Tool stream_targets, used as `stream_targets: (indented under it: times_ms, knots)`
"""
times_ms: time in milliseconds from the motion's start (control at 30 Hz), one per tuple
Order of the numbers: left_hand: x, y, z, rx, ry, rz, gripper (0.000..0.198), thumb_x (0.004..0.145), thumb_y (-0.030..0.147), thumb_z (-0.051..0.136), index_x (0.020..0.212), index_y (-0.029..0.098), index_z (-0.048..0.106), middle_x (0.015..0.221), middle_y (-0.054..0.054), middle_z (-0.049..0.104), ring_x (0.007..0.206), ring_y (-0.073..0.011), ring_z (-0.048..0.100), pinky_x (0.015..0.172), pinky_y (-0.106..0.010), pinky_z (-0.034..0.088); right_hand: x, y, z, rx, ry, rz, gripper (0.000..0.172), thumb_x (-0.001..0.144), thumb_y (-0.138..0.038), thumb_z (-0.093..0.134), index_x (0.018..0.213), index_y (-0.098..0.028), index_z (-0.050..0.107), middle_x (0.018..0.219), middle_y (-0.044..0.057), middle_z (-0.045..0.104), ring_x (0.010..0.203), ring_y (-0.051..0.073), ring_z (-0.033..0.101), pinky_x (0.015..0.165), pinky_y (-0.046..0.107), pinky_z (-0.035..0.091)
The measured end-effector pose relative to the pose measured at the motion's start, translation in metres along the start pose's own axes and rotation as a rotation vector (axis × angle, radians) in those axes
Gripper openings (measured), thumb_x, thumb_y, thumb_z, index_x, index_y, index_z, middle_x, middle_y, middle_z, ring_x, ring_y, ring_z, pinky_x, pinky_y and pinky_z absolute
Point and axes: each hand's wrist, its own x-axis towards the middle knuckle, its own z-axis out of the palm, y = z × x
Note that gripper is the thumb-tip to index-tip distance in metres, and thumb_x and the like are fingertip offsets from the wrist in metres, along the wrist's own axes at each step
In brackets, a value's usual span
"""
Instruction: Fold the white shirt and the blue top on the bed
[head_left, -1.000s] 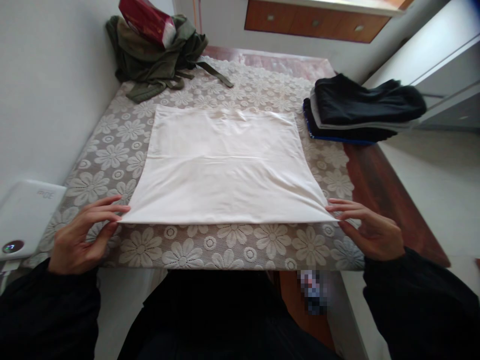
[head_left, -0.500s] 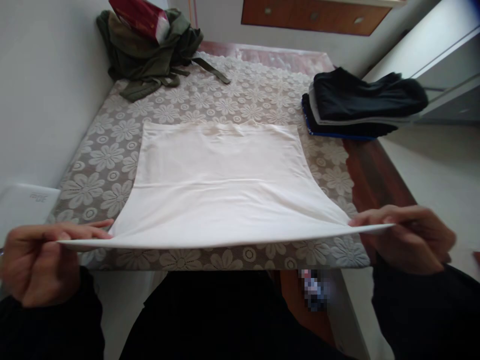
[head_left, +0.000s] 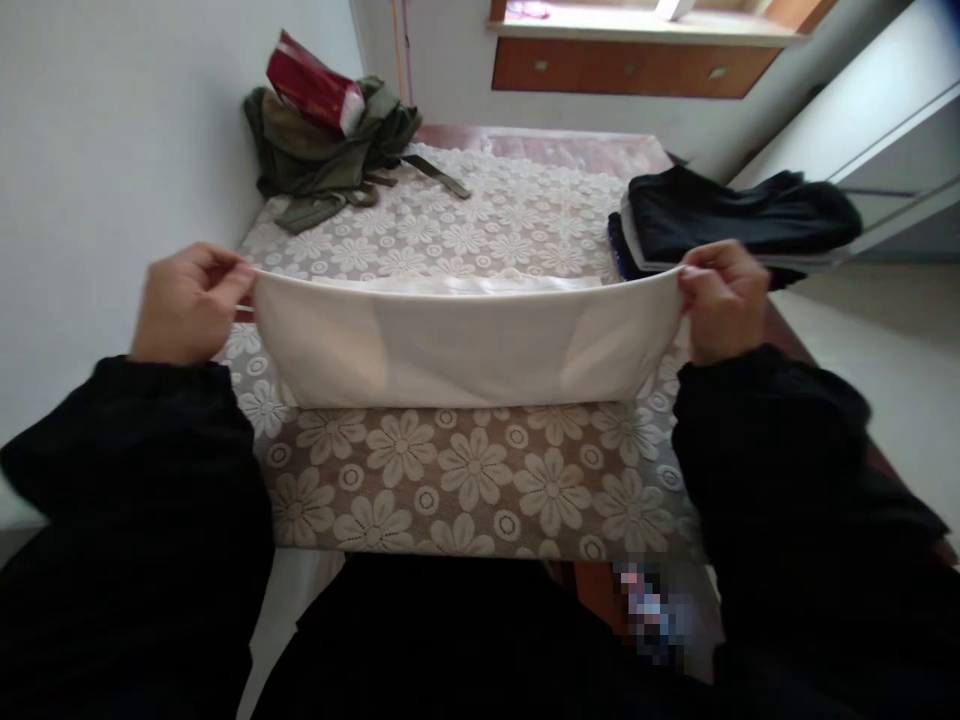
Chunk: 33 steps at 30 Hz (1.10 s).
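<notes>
A white garment [head_left: 472, 350], which looks like a thin top, is stretched between my hands above the table. Its near edge is raised and folded over toward the far side, so the cloth hangs like a band with a straight fold at the bottom. My left hand [head_left: 191, 305] pinches the left corner of that edge between thumb and fingers. At the opposite corner my right hand [head_left: 724, 300] grips in the same way, in front of a stack of folded dark clothes [head_left: 742, 215]. Behind the raised edge only a strip of the garment's far part shows.
A floral lace tablecloth [head_left: 472, 470] covers most of the table. At the far left, against the wall, lies a green backpack [head_left: 315, 160] with a red packet [head_left: 311, 85] on it. Wooden drawers [head_left: 630, 70] stand beyond the table, under a ledge.
Both hands have moved up, forward and closer together, carrying the garment's near edge away from me over its far part. Its flat far area is now mostly hidden.
</notes>
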Motion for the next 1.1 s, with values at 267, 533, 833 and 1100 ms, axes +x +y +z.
stream_targets:
  times_ms: [267,533,833,1100]
  knots:
    - [0.076,-0.01,0.081,0.083,-0.031,-0.193,0.007,0.088,0.023,0.067,0.086,0.018,0.062,0.089,-0.012,0.076,0.097,-0.0323,0.078,0.096,-0.045,0.062,0.028,0.04,0.069,-0.237,-0.141,0.259,0.011,0.091,-0.02,0.065,0.086,-0.024,0.056,0.079,0.008,0.066,0.078,0.028,0.064,0.092,0.046,0.056]
    - [0.063,-0.045,0.087,0.057,0.113,-0.061,0.022,0.094,0.037,0.056,0.107,0.02,0.065,0.1,-0.009,0.076,0.093,-0.0248,0.072,0.085,-0.031,0.054,0.016,0.05,0.071,-0.221,0.065,0.172,0.013,0.096,-0.036,0.052,0.105,-0.027,0.055,0.096,0.013,0.074,0.095,0.038,0.072,0.091,0.049,0.055]
    - [0.062,-0.049,0.097,-0.08,0.04,-0.008,0.043,0.083,0.048,0.068,0.116,0.022,0.059,0.093,-0.002,0.071,0.066,-0.0146,0.056,0.068,-0.026,0.047,0.014,0.052,0.07,-0.136,-0.076,0.16,0.027,0.08,-0.041,0.065,0.101,-0.024,0.063,0.089,0.005,0.074,0.062,0.02,0.056,0.07,0.037,0.049]
    - [0.06,-0.051,0.079,-0.027,-0.155,0.081,0.039,0.08,0.052,0.069,0.106,0.023,0.075,0.105,-0.005,0.076,0.073,-0.0164,0.062,0.065,-0.026,0.044,0.011,0.052,0.065,-0.002,-0.079,0.1,0.03,0.073,-0.036,0.057,0.086,-0.024,0.081,0.096,0.009,0.078,0.069,0.022,0.062,0.067,0.039,0.05]
